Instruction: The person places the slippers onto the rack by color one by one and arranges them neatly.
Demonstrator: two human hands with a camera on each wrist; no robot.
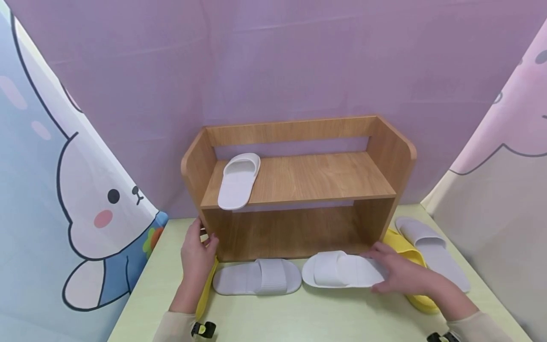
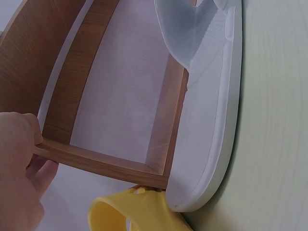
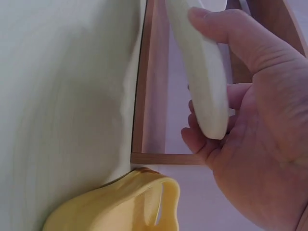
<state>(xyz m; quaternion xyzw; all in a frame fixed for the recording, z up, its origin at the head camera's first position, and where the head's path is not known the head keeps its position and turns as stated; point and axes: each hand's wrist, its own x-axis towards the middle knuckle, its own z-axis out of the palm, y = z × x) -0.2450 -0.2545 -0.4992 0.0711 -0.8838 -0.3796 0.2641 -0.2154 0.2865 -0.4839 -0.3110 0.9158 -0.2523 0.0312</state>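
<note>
A small two-tier wooden shelf (image 1: pixel 299 178) stands against the back. My left hand (image 1: pixel 198 254) grips the front edge of its left side panel, thumb and fingers on either side, as the left wrist view shows. In my right hand (image 1: pixel 397 270) is a white slipper (image 1: pixel 361 271), pinched at the heel between thumb and fingers. The right wrist view shows this slipper edge-on, lifted off the table. Left of it a grey-white slipper (image 1: pixel 243 279) lies sideways before the shelf. Another white slipper (image 1: pixel 237 187) rests on the upper tier's left end, toe to the back.
A yellow slipper (image 1: pixel 205 292) lies left of the shelf, partly behind my left forearm. Right of the shelf are a yellow slipper (image 1: pixel 399 243), partly under my right arm, and a grey-white one (image 1: pixel 440 256). Purple cloth (image 1: pixel 290 61) hangs behind the pale table (image 1: pixel 299 318).
</note>
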